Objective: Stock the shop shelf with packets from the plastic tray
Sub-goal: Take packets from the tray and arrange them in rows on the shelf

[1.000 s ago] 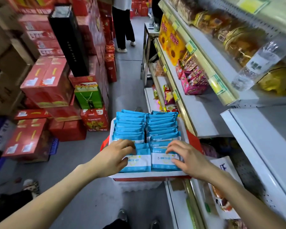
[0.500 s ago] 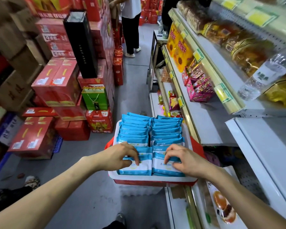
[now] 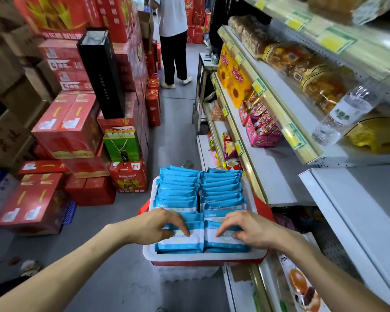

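Note:
A white plastic tray (image 3: 203,255) with a red rim sits in front of me, filled with two rows of blue and white packets (image 3: 178,190). My left hand (image 3: 153,226) curls its fingers over the nearest packets of the left row (image 3: 180,243), thumb at the front. My right hand (image 3: 245,228) grips the nearest packets of the right row (image 3: 223,243) the same way. To the right is the grey shop shelf (image 3: 277,176), with bare space past the tray.
Stacked red cartons (image 3: 65,127) and a green gift bag (image 3: 122,145) line the aisle's left side. A person (image 3: 173,41) stands down the aisle. Upper shelves on the right hold bread, pink snack boxes (image 3: 261,129) and a water bottle (image 3: 345,113).
Both hands went from lying over the front packets to curling their fingers round them. The view has tilted up slightly.

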The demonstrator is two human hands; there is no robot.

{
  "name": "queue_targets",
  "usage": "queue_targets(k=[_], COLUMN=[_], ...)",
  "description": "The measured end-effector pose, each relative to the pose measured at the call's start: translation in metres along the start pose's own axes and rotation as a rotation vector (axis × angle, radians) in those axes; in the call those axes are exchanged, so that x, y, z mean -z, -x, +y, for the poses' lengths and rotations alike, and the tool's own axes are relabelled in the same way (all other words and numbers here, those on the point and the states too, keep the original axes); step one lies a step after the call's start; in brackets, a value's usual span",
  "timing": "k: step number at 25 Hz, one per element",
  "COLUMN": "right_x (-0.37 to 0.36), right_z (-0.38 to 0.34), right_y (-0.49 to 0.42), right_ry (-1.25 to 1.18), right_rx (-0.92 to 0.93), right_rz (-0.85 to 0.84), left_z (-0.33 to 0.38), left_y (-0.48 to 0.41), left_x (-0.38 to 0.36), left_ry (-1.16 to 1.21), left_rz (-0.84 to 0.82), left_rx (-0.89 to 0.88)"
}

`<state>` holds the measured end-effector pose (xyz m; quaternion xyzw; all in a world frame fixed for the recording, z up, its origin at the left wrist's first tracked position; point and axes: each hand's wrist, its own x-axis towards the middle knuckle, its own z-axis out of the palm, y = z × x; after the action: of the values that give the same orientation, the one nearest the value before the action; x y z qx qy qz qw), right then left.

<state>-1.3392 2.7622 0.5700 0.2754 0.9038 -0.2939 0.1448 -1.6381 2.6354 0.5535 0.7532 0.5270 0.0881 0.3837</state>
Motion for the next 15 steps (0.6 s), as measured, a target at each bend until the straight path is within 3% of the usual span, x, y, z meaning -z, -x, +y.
queue_targets(k=[7,15], right_x=[0.062,0.228], right_z=[-0.010,-0.059], right_y=[0.000,0.023], right_ry=[-0.007,0.130], right_rx=[-0.003,0.014], right_rz=[0.088,0.354], left_z=[0.009,0.080], left_y=[-0.010,-0.036], left_x=[0.076,0.246], left_ry=[-0.107,-0.256], left_rz=[0.058,0.213], left_rx=[-0.030,-0.175])
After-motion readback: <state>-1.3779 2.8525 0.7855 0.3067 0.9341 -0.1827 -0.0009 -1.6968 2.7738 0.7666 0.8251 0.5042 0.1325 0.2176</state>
